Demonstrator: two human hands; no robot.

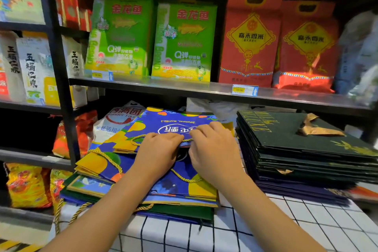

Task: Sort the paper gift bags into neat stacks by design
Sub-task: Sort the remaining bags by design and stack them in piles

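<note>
Paper this thin looked light and floppy, its glossy face apt to slide, so the stiff top edge by the gold cord seemed the place to hold. Left hand and right hand both pinched that edge of the top blue bag, which lay on the blue stack. Beside it sat the dark green stack. 0 containers held anything visible.

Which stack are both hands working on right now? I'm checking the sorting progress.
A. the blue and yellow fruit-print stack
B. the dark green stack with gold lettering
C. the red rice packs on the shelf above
A: the left hand and right hand both rest on the top blue and yellow bag at its gold cord handle, while the dark green stack lies untouched beside it.
</note>
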